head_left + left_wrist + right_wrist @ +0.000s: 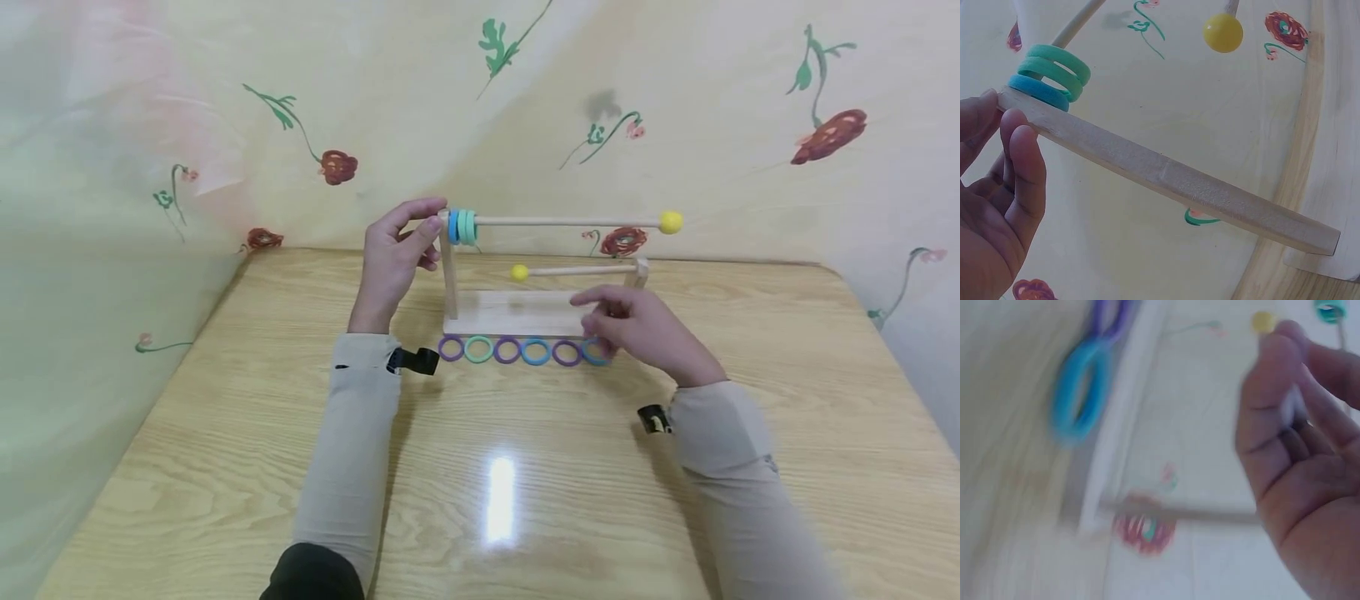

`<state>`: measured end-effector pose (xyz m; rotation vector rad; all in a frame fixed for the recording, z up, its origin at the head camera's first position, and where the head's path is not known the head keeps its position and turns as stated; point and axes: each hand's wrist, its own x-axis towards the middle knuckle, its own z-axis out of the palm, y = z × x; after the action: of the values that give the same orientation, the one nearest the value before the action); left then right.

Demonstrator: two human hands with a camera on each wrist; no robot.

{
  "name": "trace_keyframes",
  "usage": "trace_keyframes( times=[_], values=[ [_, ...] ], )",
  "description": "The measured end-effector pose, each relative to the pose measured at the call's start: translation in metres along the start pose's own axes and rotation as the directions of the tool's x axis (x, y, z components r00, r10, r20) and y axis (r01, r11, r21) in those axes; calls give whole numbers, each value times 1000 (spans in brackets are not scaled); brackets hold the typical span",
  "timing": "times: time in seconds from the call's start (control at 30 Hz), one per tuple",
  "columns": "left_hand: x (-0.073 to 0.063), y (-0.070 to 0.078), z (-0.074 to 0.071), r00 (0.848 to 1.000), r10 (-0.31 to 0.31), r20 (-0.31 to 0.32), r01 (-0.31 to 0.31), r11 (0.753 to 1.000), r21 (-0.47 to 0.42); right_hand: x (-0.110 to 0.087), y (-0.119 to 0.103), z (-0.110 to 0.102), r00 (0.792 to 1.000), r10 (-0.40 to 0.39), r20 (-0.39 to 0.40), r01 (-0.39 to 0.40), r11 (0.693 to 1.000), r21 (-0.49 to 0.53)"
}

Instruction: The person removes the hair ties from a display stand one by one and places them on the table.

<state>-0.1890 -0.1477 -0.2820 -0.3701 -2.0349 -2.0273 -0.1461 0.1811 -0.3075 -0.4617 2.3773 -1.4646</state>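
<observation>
My left hand (393, 250) pinches the top of the upright wooden post (1166, 169) at the left end of a wooden stand. From that post a long rod (570, 222) runs right to a yellow ball (671, 222). One blue ring (1038, 92) and two green rings (1057, 62) hang on the rod, close against the post. My right hand (637, 325) is over the right front of the stand's base (517, 312), fingers bent, no object visible between them. It partly covers a blue ring (592, 353) at the row's right end.
Several purple, green and blue rings lie in a row along the base's front edge, including a purple ring (507, 349). A second, lower rod (577, 271) extends left from the right post (637, 273) to another yellow ball (520, 272). A flowered sheet hangs behind the table (570, 492).
</observation>
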Motion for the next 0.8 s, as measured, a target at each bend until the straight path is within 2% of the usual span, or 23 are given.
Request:
trace_keyframes(
  times=[0.07,0.17,0.23,0.33,0.53,0.67,0.8],
  values=[
    [0,0,-1,1000,-3,-3,3,1000,3,9,-9,8,997,-66,-45,70,992,101],
    [1,0,-2,1000,-8,-4,8,1000,3,24,-21,23,983,-136,-121,161,960,229],
    [1,0,-2,1000,-10,-1,10,1000,-1,34,-29,33,974,-159,-161,201,934,294],
    [1,0,-1,1000,-12,3,12,1000,-2,51,-42,48,969,-161,-187,218,913,346],
    [-1,1,-1,1000,-23,1,23,1000,13,77,-65,73,956,-186,-225,257,903,345],
    [0,1,-2,1000,-19,12,19,1000,2,86,-72,83,948,-184,-260,260,919,296],
    [1,-1,-4,1000,-16,20,16,1000,-9,92,-73,89,949,-166,-268,238,935,262]
  ],
)
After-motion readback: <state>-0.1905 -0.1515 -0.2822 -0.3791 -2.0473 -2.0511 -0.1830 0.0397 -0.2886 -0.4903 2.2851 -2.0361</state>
